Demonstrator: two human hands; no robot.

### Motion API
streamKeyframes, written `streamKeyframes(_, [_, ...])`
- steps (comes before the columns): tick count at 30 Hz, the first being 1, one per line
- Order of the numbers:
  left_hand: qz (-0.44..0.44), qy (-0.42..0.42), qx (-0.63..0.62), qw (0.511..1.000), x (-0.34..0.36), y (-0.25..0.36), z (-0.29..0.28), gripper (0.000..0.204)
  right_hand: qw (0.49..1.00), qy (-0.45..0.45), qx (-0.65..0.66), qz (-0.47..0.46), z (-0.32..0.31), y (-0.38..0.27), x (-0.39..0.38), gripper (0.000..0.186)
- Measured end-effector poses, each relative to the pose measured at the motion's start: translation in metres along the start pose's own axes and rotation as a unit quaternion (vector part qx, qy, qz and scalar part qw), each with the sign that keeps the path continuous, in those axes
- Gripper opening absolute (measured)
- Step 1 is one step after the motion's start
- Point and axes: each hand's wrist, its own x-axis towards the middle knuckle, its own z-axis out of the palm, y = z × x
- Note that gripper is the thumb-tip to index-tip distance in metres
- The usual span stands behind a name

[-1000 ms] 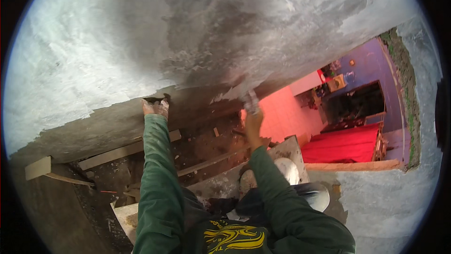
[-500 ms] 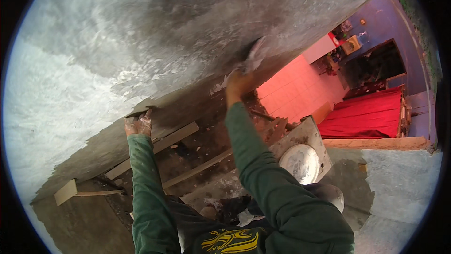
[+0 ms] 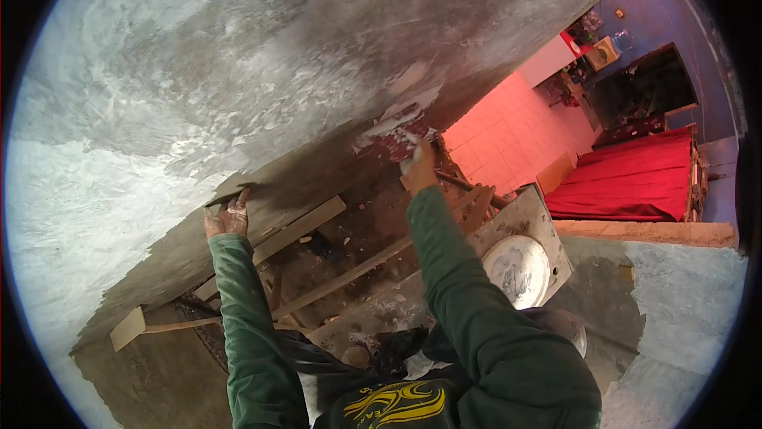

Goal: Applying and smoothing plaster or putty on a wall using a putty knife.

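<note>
In front of me a grey wall (image 3: 262, 56) carries patchy whitish plaster over a darker lower band. My right hand (image 3: 418, 169) is closed around a flat red plastering trowel (image 3: 401, 142) smeared with pale plaster. The trowel is at the wall's lower darker part; I cannot tell whether it touches. Lower on the left, my left hand (image 3: 227, 216) has its fingers raised and bent round a thin, flat, dark-edged plate (image 3: 226, 196), close against the wall. Its exact kind is hidden by the fingers.
A round pail (image 3: 516, 272) with whitish residue stands on a board (image 3: 559, 258) at my right. Wooden planks (image 3: 305, 227) and rubble lie below. Beyond the wall's right edge are a pink-lit tiled floor (image 3: 496, 131) and a red cloth-covered piece (image 3: 627, 179).
My right hand has come down and slightly right, and the trowel has turned from edge-on to show its red face. My left hand has barely shifted.
</note>
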Motion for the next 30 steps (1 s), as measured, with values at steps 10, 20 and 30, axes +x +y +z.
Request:
streamKeyframes(10, [0.028, 0.043, -0.01, 0.999, -0.018, 0.009, 0.01, 0.088, 0.991, -0.066, 0.033, -0.111, 0.091, -0.068, -0.033, 0.022])
streamKeyframes(20, [0.011, 0.038, 0.01, 0.999, -0.01, 0.005, 0.004, 0.099, 0.948, -0.1, -0.087, -0.291, 0.176, -0.099, -0.13, 0.014])
streamKeyframes(30, [0.019, 0.059, 0.006, 0.998, -0.008, 0.002, 0.007, 0.097, 0.731, -0.171, -0.429, -0.503, 0.203, 0.003, -0.223, 0.032])
